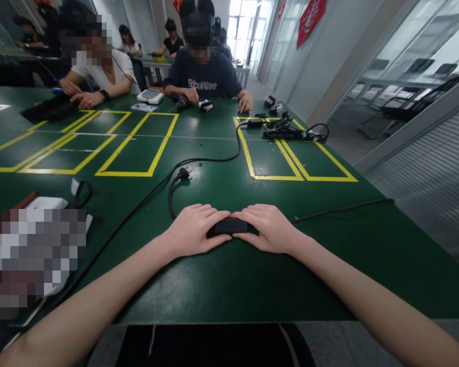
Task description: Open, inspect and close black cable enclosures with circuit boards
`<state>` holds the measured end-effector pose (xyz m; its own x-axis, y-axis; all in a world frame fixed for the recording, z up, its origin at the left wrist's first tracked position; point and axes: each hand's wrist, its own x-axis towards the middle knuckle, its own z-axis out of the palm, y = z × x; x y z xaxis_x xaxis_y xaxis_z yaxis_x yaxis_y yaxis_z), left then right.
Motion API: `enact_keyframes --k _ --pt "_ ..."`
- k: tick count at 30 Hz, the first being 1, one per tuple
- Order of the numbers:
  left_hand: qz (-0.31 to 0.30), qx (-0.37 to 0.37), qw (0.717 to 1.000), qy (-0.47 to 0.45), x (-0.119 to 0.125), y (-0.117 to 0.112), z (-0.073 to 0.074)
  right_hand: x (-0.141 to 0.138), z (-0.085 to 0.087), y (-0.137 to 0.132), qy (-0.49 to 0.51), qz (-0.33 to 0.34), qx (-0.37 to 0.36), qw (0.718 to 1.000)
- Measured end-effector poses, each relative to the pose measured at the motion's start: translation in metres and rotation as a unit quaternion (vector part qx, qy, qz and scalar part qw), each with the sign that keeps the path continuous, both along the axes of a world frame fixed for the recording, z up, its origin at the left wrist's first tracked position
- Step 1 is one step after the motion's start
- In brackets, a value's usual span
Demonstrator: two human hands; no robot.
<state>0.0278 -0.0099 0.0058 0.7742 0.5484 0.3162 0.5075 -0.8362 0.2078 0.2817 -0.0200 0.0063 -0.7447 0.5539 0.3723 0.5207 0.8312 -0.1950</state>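
Note:
A black power adapter [230, 226] lies low over the green table [214, 295] in front of me, between my two hands. My left hand [197, 229] grips its left end, thumb on the near side and fingers on the far side. Around the right end, my right hand [268, 228] is closed in the same way. Both ends of the adapter are hidden by the hands. From behind my left hand a short black cord rises to a plug [183, 174]. Another thin black cable [344, 209] runs off to the right from my right hand.
A long black cable [137, 204] crosses the table toward a bundle of black cords [290, 130]. Yellow tape rectangles [124, 175] mark the surface. A blurred-out object [34, 255] lies at left. Across sit two people, near a power drill [181, 102] and a white device [150, 96].

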Motion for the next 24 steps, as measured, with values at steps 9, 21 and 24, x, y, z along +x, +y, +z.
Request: enact_keyframes --k 9,21,24 --pt "0.002 -0.001 1.000 -0.003 0.0001 0.0004 0.0005 0.0002 -0.0058 -0.0004 -0.008 -0.011 -0.001 1.000" --pt "0.012 -0.009 0.999 -0.037 -0.0007 0.0018 -0.0021 0.0029 -0.0074 0.0007 -0.025 -0.008 0.062 0.998" --pt "0.010 -0.056 0.997 -0.052 0.0003 -0.0006 0.0004 0.0041 -0.0049 -0.0016 -0.043 0.001 0.134 0.990"
